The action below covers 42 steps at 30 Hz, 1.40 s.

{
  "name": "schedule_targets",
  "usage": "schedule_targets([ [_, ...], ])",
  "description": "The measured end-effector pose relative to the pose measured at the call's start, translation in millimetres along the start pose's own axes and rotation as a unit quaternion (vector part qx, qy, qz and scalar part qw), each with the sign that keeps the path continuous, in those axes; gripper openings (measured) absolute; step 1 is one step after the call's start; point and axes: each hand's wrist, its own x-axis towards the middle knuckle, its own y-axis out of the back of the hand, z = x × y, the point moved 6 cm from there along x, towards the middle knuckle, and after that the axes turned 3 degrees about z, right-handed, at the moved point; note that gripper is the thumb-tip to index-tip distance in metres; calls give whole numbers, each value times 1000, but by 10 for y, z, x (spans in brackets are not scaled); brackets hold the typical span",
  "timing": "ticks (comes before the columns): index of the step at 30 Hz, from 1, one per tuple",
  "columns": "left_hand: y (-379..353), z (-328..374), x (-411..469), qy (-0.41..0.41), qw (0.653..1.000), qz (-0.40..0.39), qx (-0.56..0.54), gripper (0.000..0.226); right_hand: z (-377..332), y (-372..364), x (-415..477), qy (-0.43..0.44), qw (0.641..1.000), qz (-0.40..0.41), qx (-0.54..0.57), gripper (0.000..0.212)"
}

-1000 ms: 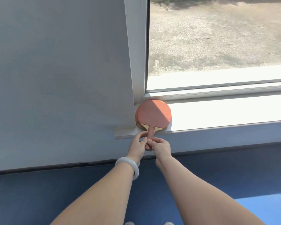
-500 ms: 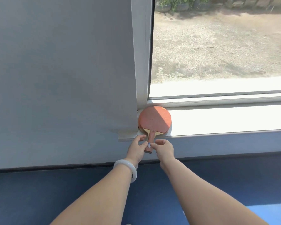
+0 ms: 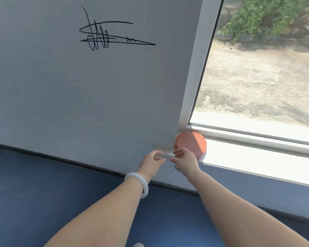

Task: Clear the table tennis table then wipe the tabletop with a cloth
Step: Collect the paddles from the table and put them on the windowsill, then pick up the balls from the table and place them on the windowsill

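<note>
A red table tennis paddle (image 3: 191, 143) lies flat on the white window sill (image 3: 248, 157), tucked into the corner by the window frame. Its handle is hidden behind my right hand (image 3: 185, 160). My right hand hovers just in front of the paddle with its fingers spread and nothing in them. My left hand (image 3: 152, 162), with a white bangle on the wrist, sits a little to the left of it, fingers loosely curled and apart, holding nothing. The table tennis table and any cloth are out of view.
A grey-white wall (image 3: 78, 86) with a black scribble (image 3: 103, 35) fills the left. The window (image 3: 257, 77) on the right shows gravel ground and bushes outside. Below the wall lies blue floor (image 3: 34, 193).
Both hands have let go of the paddle handle and drawn slightly back. The view has swung up and left, tilting the scene and bringing the scribble into sight.
</note>
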Motion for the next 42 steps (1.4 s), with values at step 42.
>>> schedule_targets([
  [42, 3818, -4764, -7640, 326, 571, 705, -265, 18, -922, -6498, -7629, 450, 449, -687, -352, 17],
])
